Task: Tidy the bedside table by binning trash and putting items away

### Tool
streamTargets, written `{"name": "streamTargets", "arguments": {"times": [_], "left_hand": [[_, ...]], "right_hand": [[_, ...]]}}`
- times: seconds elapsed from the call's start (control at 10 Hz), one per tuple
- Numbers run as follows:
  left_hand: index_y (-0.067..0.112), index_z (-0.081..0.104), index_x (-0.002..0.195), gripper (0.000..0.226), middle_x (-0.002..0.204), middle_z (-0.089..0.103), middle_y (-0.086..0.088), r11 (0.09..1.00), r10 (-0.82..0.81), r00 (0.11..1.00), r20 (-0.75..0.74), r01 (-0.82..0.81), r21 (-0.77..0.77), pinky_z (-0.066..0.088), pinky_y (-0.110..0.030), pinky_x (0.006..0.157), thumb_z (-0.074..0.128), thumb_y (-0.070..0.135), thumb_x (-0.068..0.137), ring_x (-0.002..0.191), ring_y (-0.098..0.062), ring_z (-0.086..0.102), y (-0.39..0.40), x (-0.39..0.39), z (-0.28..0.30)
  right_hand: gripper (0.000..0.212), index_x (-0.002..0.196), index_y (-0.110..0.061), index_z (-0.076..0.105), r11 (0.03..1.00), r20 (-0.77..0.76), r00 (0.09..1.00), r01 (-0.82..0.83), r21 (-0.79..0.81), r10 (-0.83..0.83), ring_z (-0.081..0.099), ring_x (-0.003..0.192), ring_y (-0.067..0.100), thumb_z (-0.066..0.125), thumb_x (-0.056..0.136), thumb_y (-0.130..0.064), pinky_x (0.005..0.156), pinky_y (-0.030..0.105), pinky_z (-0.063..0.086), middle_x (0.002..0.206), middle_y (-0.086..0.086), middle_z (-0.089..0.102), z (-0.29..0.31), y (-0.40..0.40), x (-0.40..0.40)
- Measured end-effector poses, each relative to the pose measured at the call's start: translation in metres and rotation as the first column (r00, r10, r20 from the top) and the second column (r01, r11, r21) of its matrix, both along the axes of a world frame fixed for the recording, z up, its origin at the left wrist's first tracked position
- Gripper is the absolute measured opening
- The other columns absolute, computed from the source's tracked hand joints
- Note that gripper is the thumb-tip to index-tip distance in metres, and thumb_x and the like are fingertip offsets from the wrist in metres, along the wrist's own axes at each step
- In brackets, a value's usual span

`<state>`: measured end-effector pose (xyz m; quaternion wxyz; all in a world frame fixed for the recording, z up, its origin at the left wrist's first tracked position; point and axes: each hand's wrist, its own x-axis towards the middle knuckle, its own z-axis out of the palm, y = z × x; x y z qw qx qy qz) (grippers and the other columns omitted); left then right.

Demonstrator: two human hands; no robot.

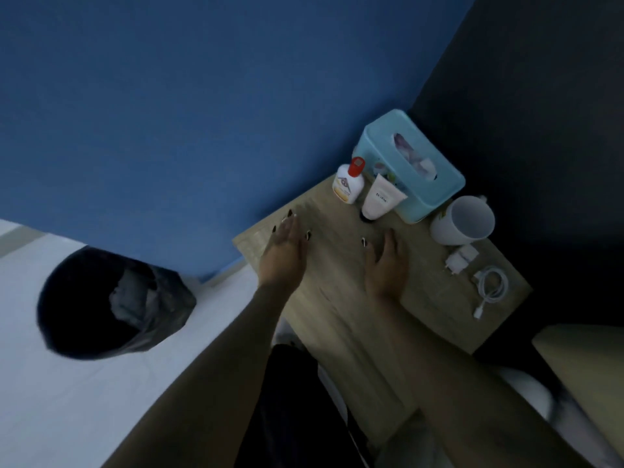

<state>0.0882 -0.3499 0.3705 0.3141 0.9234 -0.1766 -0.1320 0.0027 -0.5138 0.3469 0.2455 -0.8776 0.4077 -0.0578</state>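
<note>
Labels on bottle (347,187) and tube (380,199) — unreadable.

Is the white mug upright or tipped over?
Upright. The mug stands on the table beside the tissue box, its open mouth facing up.

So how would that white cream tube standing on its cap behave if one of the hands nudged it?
The white tube stands upright on a small dark cap, wider above, so it would probably tip easily. It stands close against the blue tissue box, which may stop a fall that way. Its body looks like soft plastic, likely yielding in a grip.
</note>
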Motion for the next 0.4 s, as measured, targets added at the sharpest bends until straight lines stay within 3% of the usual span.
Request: {"name": "streamTargets", "arguments": {"times": [0.1, 0.2, 0.3, 0.4], "left_hand": [[0.005, 0.027, 0.146, 0.051, 0.155, 0.027, -0.013, 0.954, -0.149, 0.985, -0.081, 0.165, 0.249, 0.02, -0.039, 0.12, 0.026, 0.031, 0.102, 0.145, -0.025, 0.022, 0.036, -0.008, 0.042], [0.003, 0.022, 0.148, 0.052, 0.157, 0.023, -0.014, 0.908, -0.196, 0.967, -0.164, 0.242, 0.341, 0.015, -0.037, 0.121, 0.025, 0.028, 0.102, 0.147, -0.024, 0.016, 0.053, -0.014, 0.094], [0.003, 0.026, 0.146, 0.05, 0.154, 0.029, -0.014, 0.896, -0.226, 0.961, -0.158, 0.269, 0.354, 0.02, -0.037, 0.119, 0.027, 0.028, 0.102, 0.145, -0.024, 0.021, 0.061, -0.023, 0.151], [0.003, 0.029, 0.144, 0.05, 0.151, 0.034, -0.014, 0.877, -0.232, 0.959, -0.16, 0.278, 0.393, 0.023, -0.037, 0.117, 0.027, 0.03, 0.102, 0.143, -0.025, 0.027, 0.069, -0.034, 0.19]], "right_hand": [[0.046, 0.136, 0.0, 0.049, 0.968, -0.231, 0.941, -0.246, 0.043, 0.249, 0.047, 0.131, 0.034, 0.042, 0.102, -0.029, 0.112, 0.042, 0.031, 0.142, 0.02, 0.05, 0.032, 0.019, -0.026], [0.077, 0.116, -0.001, 0.06, 0.866, -0.346, 0.795, -0.475, 0.154, 0.498, 0.052, 0.125, 0.03, 0.0, 0.098, -0.045, 0.107, 0.042, 0.034, 0.128, 0.017, 0.059, 0.071, 0.024, -0.039], [0.091, 0.112, -0.002, 0.058, 0.761, -0.418, 0.652, -0.623, 0.181, 0.633, 0.052, 0.12, 0.031, -0.016, 0.076, -0.04, 0.1, 0.042, 0.037, 0.12, 0.015, 0.059, 0.12, 0.026, -0.039], [0.09, 0.107, 0.0, 0.06, 0.72, -0.425, 0.604, -0.668, 0.191, 0.674, 0.055, 0.111, 0.034, -0.014, 0.074, -0.04, 0.093, 0.044, 0.041, 0.114, 0.018, 0.06, 0.155, 0.033, -0.036]]}}
